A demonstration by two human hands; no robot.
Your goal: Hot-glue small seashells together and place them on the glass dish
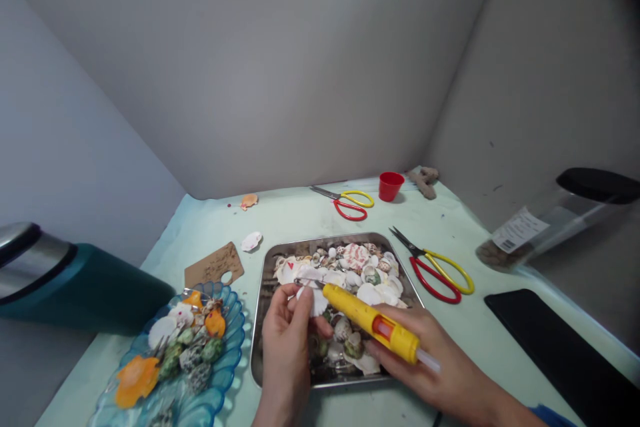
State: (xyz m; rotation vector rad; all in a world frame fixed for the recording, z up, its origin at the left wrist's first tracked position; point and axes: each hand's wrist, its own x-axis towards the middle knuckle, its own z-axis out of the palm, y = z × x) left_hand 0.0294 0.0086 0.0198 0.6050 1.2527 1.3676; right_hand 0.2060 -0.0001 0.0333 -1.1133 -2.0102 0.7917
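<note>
yellow: one glue gun, gripped by right hand; left hand pinches one shell; two scissors nearby.

Yellow glue gun, white shell, blue dish, red cup, dark-speckled brown card.

Left hand hides part of the white shell it pinches; can't tell if the tip of the yellow glue gun touches it. Right hand: some fingers lost behind the gun. Hands cover some of the near part of the metal tray, what lies under them unreadable. Teal bottle cut by left edge, blue plate and blue sleeve by bottom, black slab by right and bottom. Print on jar label too small to read. Grains on brown board too small to identify
</note>
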